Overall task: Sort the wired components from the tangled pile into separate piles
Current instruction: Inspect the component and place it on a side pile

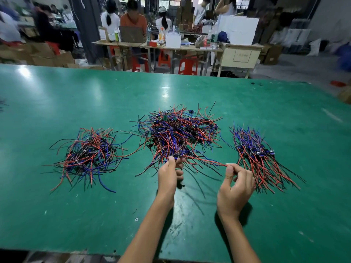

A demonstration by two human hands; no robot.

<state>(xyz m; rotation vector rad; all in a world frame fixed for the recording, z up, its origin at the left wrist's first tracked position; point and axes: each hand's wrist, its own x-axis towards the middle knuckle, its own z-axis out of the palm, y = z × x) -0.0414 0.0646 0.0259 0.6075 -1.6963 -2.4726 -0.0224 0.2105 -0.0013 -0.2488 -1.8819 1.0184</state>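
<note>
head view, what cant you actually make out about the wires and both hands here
- Left hand: the small part it pinches is too small to identify.
- Right hand: curled fingers hide its grip on the red wire.
- Middle pile: tangling hides individual components.
- Background people: blurred.

Both bare forearms are extended fwd from the near edge of the table (57,92), approx. parallel. The left hand (169,175) is raised at the wrist, fingers curled, w/ thumb and fingertips pinched on a wired component (177,155). The right hand (235,188) is held slightly nearer, back of hand up, fingers curled; a red wire end (218,163) is pinched btwn thumb and index. Hands are near but apart.
</note>
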